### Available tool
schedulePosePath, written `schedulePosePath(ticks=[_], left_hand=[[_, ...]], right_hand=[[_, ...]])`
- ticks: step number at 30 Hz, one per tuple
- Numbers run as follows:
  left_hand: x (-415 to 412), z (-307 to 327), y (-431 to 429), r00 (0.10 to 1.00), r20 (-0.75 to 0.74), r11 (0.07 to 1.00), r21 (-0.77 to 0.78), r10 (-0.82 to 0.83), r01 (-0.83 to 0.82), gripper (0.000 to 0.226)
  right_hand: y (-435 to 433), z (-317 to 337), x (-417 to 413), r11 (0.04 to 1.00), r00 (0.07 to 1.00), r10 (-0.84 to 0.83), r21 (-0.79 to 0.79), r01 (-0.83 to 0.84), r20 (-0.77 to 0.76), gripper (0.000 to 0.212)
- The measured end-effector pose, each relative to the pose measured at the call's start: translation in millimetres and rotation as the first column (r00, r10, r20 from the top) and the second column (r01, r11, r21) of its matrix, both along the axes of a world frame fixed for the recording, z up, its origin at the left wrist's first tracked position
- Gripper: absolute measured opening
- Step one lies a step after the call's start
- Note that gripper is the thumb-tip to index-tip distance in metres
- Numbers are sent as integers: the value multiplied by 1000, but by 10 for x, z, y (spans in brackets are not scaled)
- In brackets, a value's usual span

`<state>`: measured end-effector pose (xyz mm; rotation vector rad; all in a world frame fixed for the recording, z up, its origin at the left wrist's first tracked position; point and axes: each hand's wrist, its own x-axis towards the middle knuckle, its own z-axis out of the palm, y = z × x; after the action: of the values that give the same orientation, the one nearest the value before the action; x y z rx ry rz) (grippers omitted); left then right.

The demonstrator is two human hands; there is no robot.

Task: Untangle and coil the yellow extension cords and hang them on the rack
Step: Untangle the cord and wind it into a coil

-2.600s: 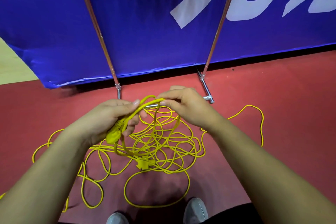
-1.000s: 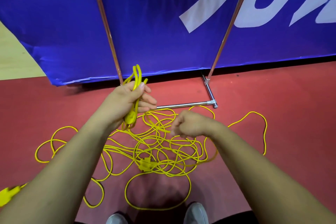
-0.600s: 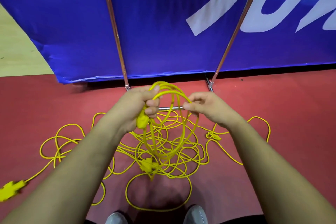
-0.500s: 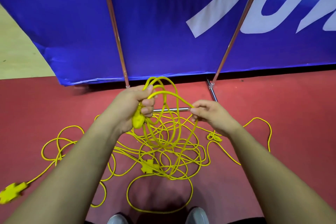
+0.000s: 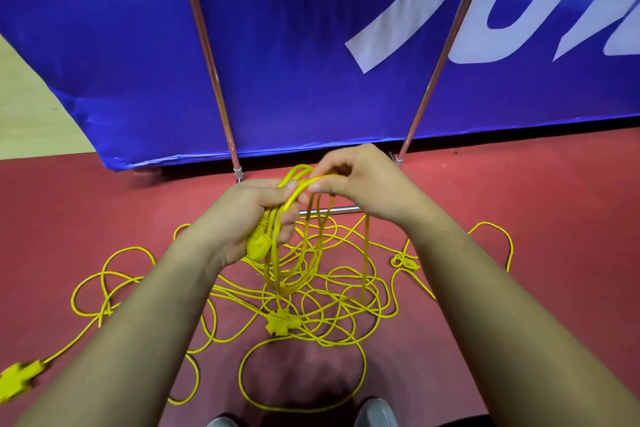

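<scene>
Left hand (image 5: pixel 252 215) is curled round a yellow plug (image 5: pixel 258 246) plus the tops of several coiled loops (image 5: pixel 294 263) of yellow cord, w/ the thumb pressing the strands against the fingers. The plug sticks out below the palm, and the loops hang from the fist toward the pile underneath. Right hand (image 5: pixel 360 184) is just beside it, slightly higher & to the right, pinching one strand btwn thumb and forefinger at the top of the loops, other fingers loosely curled. That strand drops straight down from the pinch into the tangle (image 5: pixel 329 305). The rest of the cord lies loose on the red floor (image 5: pixel 554 218) under both hands, spreading left & right, w/ a small knot (image 5: pixel 403 260) on the right side. A yellow socket block (image 5: pixel 280 322) sits mid-tangle below the hanging loops. A second socket block (image 5: pixel 17 380) lies far lower left, at the frame edge. The rack's slanted metal poles (image 5: pixel 207 55) rise behind the hands, and its low crossbar (image 5: pixel 341 209) sits on the floor just behind the loops. A blue banner (image 5: pixel 294 28) is behind the poles. Shoe tips (image 5: pixel 375 411) show at the bottom edge.
</scene>
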<state>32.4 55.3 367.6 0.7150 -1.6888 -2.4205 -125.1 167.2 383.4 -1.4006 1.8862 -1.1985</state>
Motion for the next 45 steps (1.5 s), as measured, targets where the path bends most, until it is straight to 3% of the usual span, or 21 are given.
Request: schedulePosePath(ticks=[4, 8, 12, 14, 16, 19, 23, 26, 29, 33, 35, 39, 45], left_hand=[[11, 20, -80, 994, -101, 997, 68, 48, -41, 19], [68, 40, -146, 993, -92, 996, 49, 73, -69, 18], [90, 27, -119, 999, 51, 1000, 15, 14, -15, 19], [95, 32, -121, 994, 108, 999, 48, 19, -24, 19], [97, 46, -131, 993, 114, 995, 96, 22, -33, 19], [105, 41, -100, 995, 97, 997, 83, -9, 1, 24], [108, 9, -45, 992, 104, 997, 3, -75, 75, 21], [105, 20, -67, 999, 23, 999, 27, -42, 41, 19], [129, 71, -145, 998, -51, 991, 128, 42, -35, 20], [159, 58, -149, 999, 40, 997, 81, 0, -3, 20], [165, 39, -128, 992, 114, 997, 41, -62, 58, 21], [177, 22, -126, 973, 211, 996, 31, -91, 86, 25], [149, -34, -52, 967, 177, 982, -12, -182, 187, 27]], right_hand=[[59, -280, -51, 999, 988, -35, 30, 31, 152, 6], [326, -715, -246, 986, 982, -97, 149, 72, 161, 8], [405, -739, -257, 991, 853, -123, 104, 81, 508, 8], [350, -660, -236, 989, 870, -148, 62, 135, 471, 7], [317, -525, -211, 987, 927, -163, 45, 157, 339, 6], [291, -265, -72, 996, 991, -79, 58, 73, 104, 5], [184, -58, 239, 998, 998, 51, 32, -50, -47, 10], [189, -102, 191, 996, 998, 66, 60, -65, -20, 20], [350, -335, -139, 969, 997, 80, 237, -74, -14, 24], [531, -691, -357, 974, 967, -80, 225, 24, 244, 1], [519, -734, -361, 980, 938, -143, 177, 90, 316, 6], [429, -575, -337, 982, 986, -138, 139, 125, 96, 9], [218, -215, 44, 996, 989, 61, 73, -52, -135, 11]])
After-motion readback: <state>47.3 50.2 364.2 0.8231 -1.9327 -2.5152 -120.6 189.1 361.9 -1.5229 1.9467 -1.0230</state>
